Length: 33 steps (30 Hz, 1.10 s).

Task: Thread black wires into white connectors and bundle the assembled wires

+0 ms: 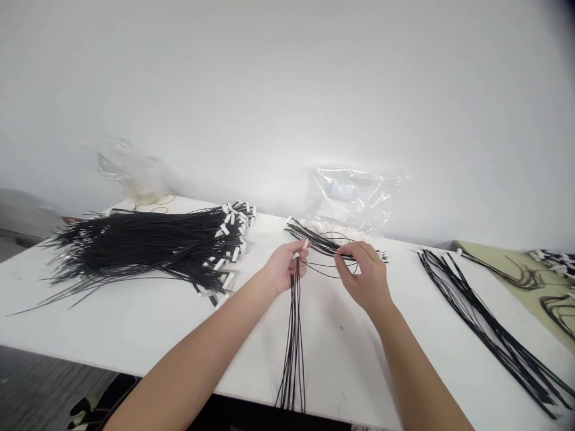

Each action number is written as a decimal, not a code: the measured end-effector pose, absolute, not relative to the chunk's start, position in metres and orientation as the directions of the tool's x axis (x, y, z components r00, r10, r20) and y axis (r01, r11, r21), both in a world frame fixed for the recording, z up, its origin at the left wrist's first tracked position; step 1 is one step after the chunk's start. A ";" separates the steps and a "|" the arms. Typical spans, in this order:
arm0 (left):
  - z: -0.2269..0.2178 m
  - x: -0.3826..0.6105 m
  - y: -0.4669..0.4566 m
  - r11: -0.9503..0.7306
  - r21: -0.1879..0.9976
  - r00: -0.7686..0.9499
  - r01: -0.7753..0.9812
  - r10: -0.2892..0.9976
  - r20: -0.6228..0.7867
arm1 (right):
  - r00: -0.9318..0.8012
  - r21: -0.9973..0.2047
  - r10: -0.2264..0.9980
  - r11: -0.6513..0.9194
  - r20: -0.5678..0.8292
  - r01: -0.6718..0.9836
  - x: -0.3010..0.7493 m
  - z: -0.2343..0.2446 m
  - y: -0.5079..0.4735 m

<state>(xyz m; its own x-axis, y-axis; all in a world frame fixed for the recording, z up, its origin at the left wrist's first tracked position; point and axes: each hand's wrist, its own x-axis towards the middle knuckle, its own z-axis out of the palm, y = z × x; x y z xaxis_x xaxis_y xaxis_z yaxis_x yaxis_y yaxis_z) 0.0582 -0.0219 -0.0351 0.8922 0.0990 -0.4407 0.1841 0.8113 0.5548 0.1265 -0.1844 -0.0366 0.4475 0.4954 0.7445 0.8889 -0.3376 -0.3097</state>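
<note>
In the middle of the head view, my left hand [285, 265] is closed on a white connector [296, 255]. Several thin black wires [294, 335] hang down from it toward the table's front edge. A second small white piece [306, 243] shows at the fingertips of that hand. My right hand [365, 272] pinches a thin black wire [321, 265] that runs across to my left hand and loops near the fingers. Behind both hands lies a small bundle of black wires [309, 238] with white ends, partly hidden by my right hand.
A big pile of black wires [148, 242] with white connectors covers the table's left. Clear plastic bags [350, 194] stand against the wall, one holding white pieces. More wire bundles [485, 323] lie at right, beside a yellowish-green sheet [507, 263] with further wires.
</note>
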 end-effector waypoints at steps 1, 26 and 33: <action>-0.035 0.058 -0.021 0.821 0.542 0.892 0.179 0.098 -0.442 | 0.376 -0.226 0.463 -0.347 0.803 0.910 0.124 -0.036 -0.184; -0.038 0.063 -0.022 0.836 0.538 0.863 0.108 0.190 -0.468 | 0.477 -0.450 0.383 -0.165 0.791 0.878 0.096 -0.045 -0.165; -0.040 0.062 -0.022 0.812 0.581 0.823 0.062 0.288 -0.490 | 0.944 -0.935 0.121 0.219 0.308 0.277 0.108 -0.032 -0.166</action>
<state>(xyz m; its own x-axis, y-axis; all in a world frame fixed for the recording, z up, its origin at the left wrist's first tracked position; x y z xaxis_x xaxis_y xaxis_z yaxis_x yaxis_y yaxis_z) 0.0624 -0.0221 -0.0397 0.8227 0.2883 -0.4900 0.0617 0.8115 0.5810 0.1081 -0.1657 -0.0324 0.9436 0.1211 0.3081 0.2773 0.2190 -0.9355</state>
